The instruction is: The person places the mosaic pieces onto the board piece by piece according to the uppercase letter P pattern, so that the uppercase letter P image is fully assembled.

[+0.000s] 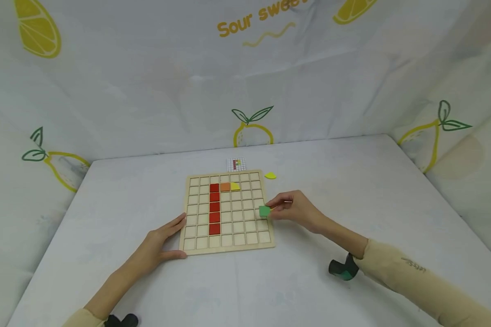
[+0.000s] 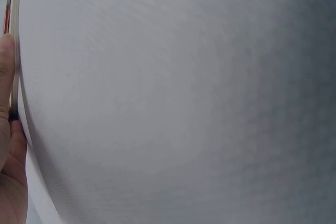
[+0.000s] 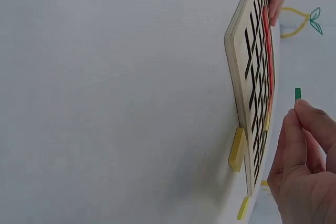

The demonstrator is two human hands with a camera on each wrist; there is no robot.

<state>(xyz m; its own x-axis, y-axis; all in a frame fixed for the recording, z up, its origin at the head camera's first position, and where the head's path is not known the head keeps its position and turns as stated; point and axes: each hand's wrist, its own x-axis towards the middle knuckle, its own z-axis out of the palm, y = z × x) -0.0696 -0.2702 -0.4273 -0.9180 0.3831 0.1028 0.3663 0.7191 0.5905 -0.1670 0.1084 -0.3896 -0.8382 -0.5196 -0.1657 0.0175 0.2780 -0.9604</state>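
A wooden grid board (image 1: 227,250) lies flat on the table. One column holds several red squares (image 1: 214,207), with an orange square (image 1: 225,186) and a yellow rounded piece (image 1: 235,186) beside the top one. My left hand (image 1: 157,245) rests against the board's left edge, fingers stretched out and thumb at the near corner. Over the board's right edge, my right hand (image 1: 296,211) pinches a green square tile (image 1: 264,211) between thumb and fingertips. The right wrist view shows that green tile (image 3: 297,93) edge-on, raised above the grid.
Behind the board lies a small pattern card (image 1: 236,164). A yellow rounded piece (image 1: 270,175) lies off the back right corner. Another yellow piece (image 3: 238,150) sits against the board's edge. A printed cloth (image 1: 167,91) hangs behind the table.
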